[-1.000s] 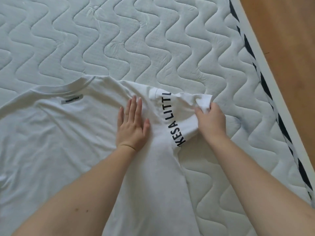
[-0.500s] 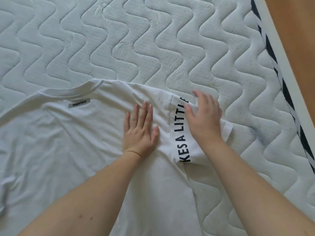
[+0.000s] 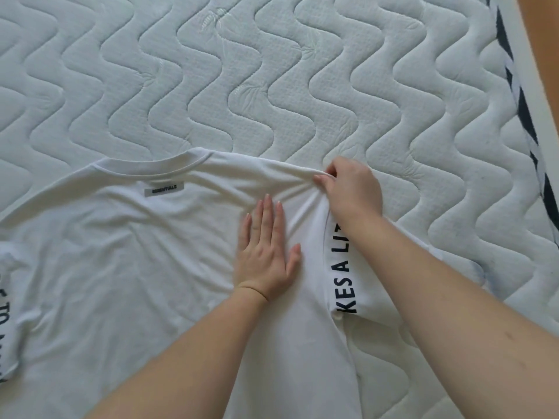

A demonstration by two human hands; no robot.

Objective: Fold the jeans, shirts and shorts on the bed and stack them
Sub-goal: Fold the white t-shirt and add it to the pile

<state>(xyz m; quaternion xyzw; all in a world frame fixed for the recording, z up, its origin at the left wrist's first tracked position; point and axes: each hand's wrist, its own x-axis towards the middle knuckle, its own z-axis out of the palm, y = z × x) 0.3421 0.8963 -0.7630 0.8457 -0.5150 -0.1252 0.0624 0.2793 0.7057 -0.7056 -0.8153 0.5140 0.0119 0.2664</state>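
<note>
A white T-shirt [image 3: 121, 267] lies spread on the quilted mattress [image 3: 272, 86], collar toward the far side, with a grey label below the collar. Its right sleeve [image 3: 341, 267], printed with black letters, is folded inward over the body. My left hand [image 3: 266, 252] rests flat with fingers together on the shirt just left of that sleeve. My right hand [image 3: 351, 189] pinches the shoulder seam at the sleeve's top, and the cloth wrinkles there. The left sleeve [image 3: 9, 313] with black print shows at the left edge.
The mattress edge with a dark striped band [image 3: 526, 116] runs down the right side. Beyond it is a wooden floor [image 3: 547, 40]. No other clothes are in view.
My right hand has laid the sleeve down over the shirt and shifted up to pinch the shoulder seam. My left hand stays flat in the same spot.
</note>
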